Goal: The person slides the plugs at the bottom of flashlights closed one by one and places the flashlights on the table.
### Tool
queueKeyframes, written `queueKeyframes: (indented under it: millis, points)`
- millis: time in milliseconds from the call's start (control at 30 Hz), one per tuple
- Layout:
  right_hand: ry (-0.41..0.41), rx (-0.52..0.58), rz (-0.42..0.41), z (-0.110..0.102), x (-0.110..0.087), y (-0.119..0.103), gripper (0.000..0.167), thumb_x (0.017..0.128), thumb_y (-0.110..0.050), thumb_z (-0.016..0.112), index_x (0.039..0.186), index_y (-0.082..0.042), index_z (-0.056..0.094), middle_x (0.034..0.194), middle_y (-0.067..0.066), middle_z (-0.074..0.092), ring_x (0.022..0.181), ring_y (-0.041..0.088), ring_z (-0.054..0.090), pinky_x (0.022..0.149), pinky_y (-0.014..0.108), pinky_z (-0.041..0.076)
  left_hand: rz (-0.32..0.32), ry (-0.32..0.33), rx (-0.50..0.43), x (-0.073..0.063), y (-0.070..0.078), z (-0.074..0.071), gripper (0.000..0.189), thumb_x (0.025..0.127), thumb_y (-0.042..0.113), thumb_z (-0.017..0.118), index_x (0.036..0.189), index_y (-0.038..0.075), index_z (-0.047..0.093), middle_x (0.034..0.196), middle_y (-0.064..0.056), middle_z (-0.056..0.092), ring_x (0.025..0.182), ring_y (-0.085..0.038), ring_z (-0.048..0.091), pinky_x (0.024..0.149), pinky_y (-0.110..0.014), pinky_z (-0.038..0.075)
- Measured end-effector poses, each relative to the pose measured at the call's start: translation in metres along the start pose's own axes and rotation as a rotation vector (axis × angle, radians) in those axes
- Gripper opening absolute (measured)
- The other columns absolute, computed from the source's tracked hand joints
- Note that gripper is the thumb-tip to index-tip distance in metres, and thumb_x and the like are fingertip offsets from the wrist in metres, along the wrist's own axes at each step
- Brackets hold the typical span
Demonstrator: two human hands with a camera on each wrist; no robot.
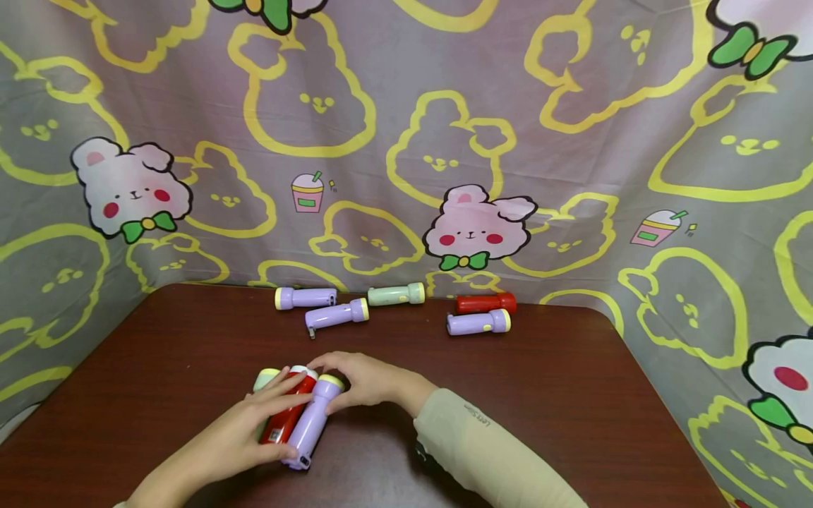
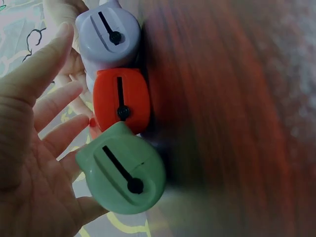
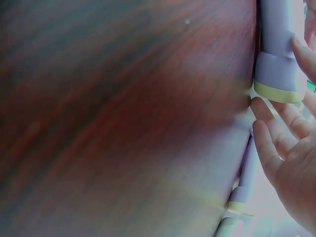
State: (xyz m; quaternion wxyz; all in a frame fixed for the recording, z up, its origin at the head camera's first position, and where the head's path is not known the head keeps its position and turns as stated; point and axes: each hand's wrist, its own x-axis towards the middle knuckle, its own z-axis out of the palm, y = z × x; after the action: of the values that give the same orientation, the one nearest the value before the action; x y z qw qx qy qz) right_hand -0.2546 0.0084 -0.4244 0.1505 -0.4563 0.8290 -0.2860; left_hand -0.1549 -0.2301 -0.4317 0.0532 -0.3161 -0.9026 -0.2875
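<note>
Near left on the worktop (image 1: 540,395), a purple flashlight (image 1: 312,425) is angled far-right beside a red flashlight (image 1: 286,421), its near end touched by the spread left hand (image 1: 240,429), its far head by the relaxed right hand (image 1: 365,379).

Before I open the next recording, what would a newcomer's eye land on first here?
Probably the cartoon backdrop behind the table, with its red-cheeked animal faces. Next, a green, a red and a purple flashlight side by side at near left, the left hand across them and the right hand at their heads. Five more lie near the far edge.
</note>
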Motion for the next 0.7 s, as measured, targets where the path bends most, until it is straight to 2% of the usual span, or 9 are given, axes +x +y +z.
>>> queueKeyframes:
  millis: [67,100,200,300,333,433,533,700]
  points:
    - [-0.002,0.013,0.010,0.000,0.000,0.000,0.067,0.084,-0.023,0.081,0.142,-0.016,0.048,0.130,0.004,0.062,0.117,0.004,0.056,0.103,0.018,0.041,0.003,-0.006,-0.010,0.001,-0.001,0.000,0.066,0.078,0.052,0.077,0.137,0.028,0.061,0.152,-0.011,0.048,0.150,0.001,0.015,0.078,-0.086,0.034]
    - [-0.003,0.022,0.013,0.000,0.001,0.000,0.066,0.084,-0.022,0.081,0.141,-0.016,0.049,0.130,0.004,0.063,0.118,0.004,0.056,0.103,0.019,0.041,0.006,-0.006,-0.009,0.002,-0.001,0.000,0.066,0.077,0.052,0.077,0.136,0.028,0.061,0.152,-0.011,0.048,0.150,0.001,0.015,0.078,-0.087,0.033]
    - [-0.009,0.049,0.016,0.000,0.001,0.002,0.065,0.084,-0.022,0.081,0.140,-0.017,0.049,0.131,0.003,0.062,0.118,0.004,0.055,0.103,0.019,0.041,0.014,-0.003,-0.005,0.003,-0.002,0.001,0.066,0.076,0.052,0.078,0.135,0.028,0.061,0.152,-0.011,0.048,0.151,-0.004,0.019,0.079,-0.087,0.032]
    - [-0.014,0.076,0.023,-0.002,0.001,0.005,0.065,0.083,-0.022,0.081,0.140,-0.017,0.050,0.130,0.004,0.062,0.114,0.004,0.057,0.100,0.019,0.044,0.020,-0.001,0.003,0.003,-0.002,0.002,0.066,0.075,0.053,0.079,0.133,0.028,0.063,0.152,-0.011,0.049,0.148,-0.025,0.034,0.079,-0.087,0.032]
    - [-0.019,0.087,0.029,-0.004,0.001,0.006,0.065,0.083,-0.022,0.081,0.140,-0.017,0.050,0.130,0.004,0.062,0.112,0.005,0.057,0.099,0.020,0.044,0.024,0.001,0.007,0.003,-0.002,0.002,0.066,0.074,0.054,0.079,0.133,0.028,0.063,0.151,-0.011,0.049,0.147,-0.027,0.036,0.079,-0.087,0.032]
    - [-0.026,0.116,0.066,-0.009,-0.002,0.009,0.065,0.083,-0.024,0.082,0.140,-0.018,0.050,0.129,0.005,0.062,0.109,0.007,0.059,0.096,0.021,0.047,0.036,0.010,0.019,0.003,-0.002,0.003,0.065,0.073,0.054,0.080,0.131,0.028,0.064,0.150,-0.012,0.051,0.145,-0.031,0.038,0.078,-0.087,0.033]
    - [-0.019,0.128,0.102,-0.018,-0.006,0.014,0.065,0.085,-0.027,0.080,0.142,-0.019,0.050,0.130,0.007,0.062,0.112,0.014,0.060,0.099,0.026,0.048,0.042,0.017,0.021,0.003,-0.001,0.003,0.065,0.073,0.053,0.080,0.130,0.028,0.065,0.149,-0.012,0.052,0.144,-0.032,0.039,0.078,-0.087,0.033]
    - [0.070,0.094,0.114,-0.036,-0.008,0.026,0.059,0.090,-0.028,0.074,0.142,-0.014,0.051,0.132,0.009,0.061,0.121,0.025,0.058,0.105,0.038,0.047,0.038,0.011,0.013,0.004,-0.001,0.003,0.064,0.073,0.054,0.080,0.130,0.027,0.065,0.149,-0.012,0.052,0.143,-0.038,0.040,0.078,-0.087,0.033]
